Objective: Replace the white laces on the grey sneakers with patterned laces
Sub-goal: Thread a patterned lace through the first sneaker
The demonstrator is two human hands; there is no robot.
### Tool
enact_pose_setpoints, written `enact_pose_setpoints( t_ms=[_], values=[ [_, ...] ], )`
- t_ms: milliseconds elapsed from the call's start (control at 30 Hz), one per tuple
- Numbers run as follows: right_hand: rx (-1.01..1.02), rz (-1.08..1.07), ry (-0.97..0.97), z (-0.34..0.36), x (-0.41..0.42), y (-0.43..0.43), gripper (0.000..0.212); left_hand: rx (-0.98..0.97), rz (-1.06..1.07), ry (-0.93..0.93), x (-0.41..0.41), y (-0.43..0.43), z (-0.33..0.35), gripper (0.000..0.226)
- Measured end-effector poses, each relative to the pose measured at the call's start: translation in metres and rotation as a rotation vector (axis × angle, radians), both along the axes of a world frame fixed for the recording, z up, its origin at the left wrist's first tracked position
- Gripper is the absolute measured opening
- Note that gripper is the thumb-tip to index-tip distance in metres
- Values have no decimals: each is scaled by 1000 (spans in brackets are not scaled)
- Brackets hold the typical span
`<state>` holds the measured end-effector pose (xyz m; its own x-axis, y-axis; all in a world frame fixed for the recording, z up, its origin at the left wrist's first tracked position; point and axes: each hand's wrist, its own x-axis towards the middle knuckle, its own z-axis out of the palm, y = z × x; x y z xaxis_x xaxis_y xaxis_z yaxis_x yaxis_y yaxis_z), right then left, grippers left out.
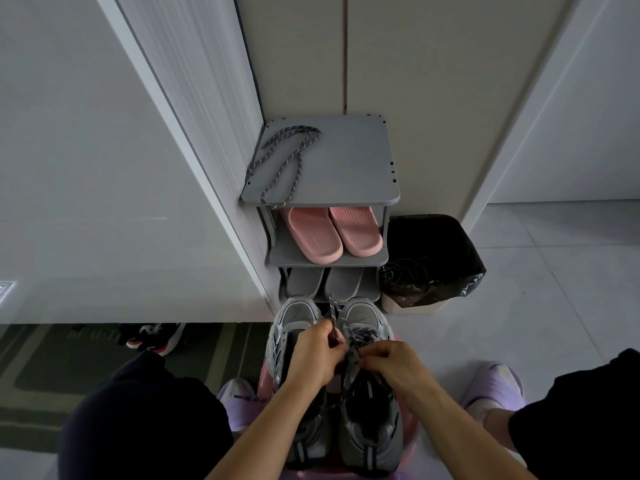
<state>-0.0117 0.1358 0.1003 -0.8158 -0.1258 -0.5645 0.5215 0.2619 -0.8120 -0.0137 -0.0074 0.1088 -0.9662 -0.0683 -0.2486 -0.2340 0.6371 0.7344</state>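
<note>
Two grey sneakers stand side by side between my knees, toes away from me: the left sneaker (294,320) and the right sneaker (367,410). A patterned grey lace (334,315) runs through the right sneaker's front eyelets, and its free end rises toward the rack. My left hand (317,355) pinches this lace over the gap between the shoes. My right hand (394,362) pinches the lace at the right sneaker's eyelets. A second patterned lace (284,157) lies looped on the top of the grey shoe rack (346,168).
The rack holds pink slippers (332,233) and grey slippers (323,282) on its lower shelves. A bin with a black bag (429,258) stands right of it. A white wall panel runs along the left. A black and red shoe (156,337) lies left on a dark mat.
</note>
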Motion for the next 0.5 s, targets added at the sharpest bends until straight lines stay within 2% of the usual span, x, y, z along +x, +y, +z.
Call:
enact_pose_setpoints(
  t_ms=[100, 267, 400, 500],
  values=[
    [36, 10, 32, -5, 0, 1, 20, -10, -29, -47, -1, -2, -1, 14],
    [153, 108, 129, -10, -4, 0, 12, 13, -57, -118, -3, -2, -1, 23],
    [290, 241, 224, -10, -7, -2, 8, 55, -109, -136, -3, -4, 6, 10],
    [235, 202, 230, -9, -4, 0, 19, 31, -174, -174, 2, -2, 8, 33]
  ],
)
